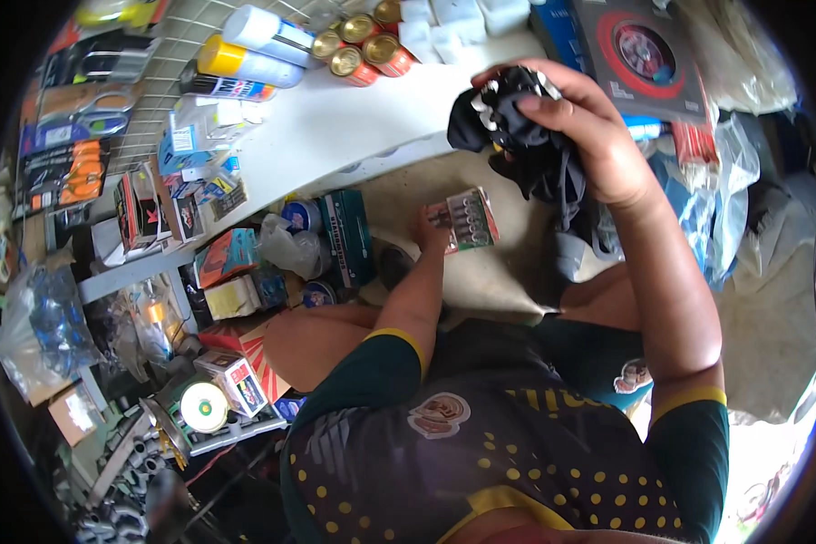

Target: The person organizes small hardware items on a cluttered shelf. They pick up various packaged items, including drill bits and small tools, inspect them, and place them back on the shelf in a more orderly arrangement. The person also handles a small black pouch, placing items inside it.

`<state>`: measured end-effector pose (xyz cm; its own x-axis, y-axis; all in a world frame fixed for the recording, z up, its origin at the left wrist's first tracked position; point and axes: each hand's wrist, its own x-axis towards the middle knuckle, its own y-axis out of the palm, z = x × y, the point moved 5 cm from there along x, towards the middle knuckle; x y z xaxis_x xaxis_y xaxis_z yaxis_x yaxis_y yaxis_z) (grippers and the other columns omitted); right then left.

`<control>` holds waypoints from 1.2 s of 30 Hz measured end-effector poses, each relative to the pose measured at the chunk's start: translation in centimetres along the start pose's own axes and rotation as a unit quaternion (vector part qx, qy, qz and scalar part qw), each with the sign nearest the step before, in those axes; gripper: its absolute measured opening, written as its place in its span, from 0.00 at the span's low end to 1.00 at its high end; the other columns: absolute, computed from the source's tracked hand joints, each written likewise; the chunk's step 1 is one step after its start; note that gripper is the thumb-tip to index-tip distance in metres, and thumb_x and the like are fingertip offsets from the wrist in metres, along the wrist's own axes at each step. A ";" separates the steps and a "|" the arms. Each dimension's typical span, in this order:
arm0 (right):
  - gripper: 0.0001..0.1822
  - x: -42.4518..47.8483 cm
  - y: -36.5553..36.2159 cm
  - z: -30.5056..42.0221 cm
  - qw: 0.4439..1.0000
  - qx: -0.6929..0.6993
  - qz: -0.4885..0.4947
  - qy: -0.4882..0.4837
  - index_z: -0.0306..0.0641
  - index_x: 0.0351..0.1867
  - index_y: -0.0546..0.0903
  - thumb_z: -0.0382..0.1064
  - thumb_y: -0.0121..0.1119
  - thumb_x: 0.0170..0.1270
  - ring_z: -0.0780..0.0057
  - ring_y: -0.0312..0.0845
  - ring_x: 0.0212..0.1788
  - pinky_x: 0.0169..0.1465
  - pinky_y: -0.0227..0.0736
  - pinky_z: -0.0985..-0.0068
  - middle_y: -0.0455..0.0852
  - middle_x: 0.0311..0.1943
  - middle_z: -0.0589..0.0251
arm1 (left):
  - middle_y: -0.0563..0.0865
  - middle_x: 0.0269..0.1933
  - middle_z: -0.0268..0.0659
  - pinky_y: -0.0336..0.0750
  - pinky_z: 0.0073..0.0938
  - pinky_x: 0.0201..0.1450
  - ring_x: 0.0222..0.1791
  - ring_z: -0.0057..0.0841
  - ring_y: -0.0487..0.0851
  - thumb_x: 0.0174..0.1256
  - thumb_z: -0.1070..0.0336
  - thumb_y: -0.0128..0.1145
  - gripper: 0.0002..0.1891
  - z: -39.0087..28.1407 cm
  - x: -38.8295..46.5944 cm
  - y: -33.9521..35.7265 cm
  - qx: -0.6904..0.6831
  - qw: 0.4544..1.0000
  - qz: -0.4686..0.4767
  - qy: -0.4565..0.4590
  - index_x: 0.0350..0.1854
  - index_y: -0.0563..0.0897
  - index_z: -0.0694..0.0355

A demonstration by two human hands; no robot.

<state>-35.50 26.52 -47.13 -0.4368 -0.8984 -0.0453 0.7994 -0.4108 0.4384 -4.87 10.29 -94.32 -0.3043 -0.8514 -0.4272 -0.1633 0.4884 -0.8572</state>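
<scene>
A crumpled black cloth (517,136) with white and yellow marks is gripped in my right hand (588,126), raised at the upper right beside the shelf's edge. Lower down, my left hand (433,228) touches the left side of a flat blister pack (472,221) with several grey metal parts, near the floor. The fingertips of that hand are hard to make out, so whether it grips the pack is unclear.
Tins (360,47) and spray cans (258,58) stand on the white shelf (326,129). A green screwdriver box (348,234) sits below its edge. Plastic bags (704,197) and a boxed red wheel-shaped item (642,54) are at the right.
</scene>
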 end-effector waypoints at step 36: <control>0.18 2.6 5.6 -2.7 0.995 0.085 0.030 0.030 0.36 0.62 0.81 0.36 0.59 0.73 0.74 0.87 0.42 0.47 0.85 0.72 0.88 0.45 0.62 | 0.85 0.59 0.50 0.78 0.48 0.67 0.63 0.49 0.84 0.63 0.57 0.70 0.30 -1.8 6.1 -49.7 -0.540 0.816 -0.137 0.152 0.65 0.76 0.66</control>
<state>-30.99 21.44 -47.23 -0.3608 -0.9303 -0.0661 0.7392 -0.3285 0.5880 -0.31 -18.80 -53.81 -0.3088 -0.9507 -0.0296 -0.9469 0.3102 -0.0841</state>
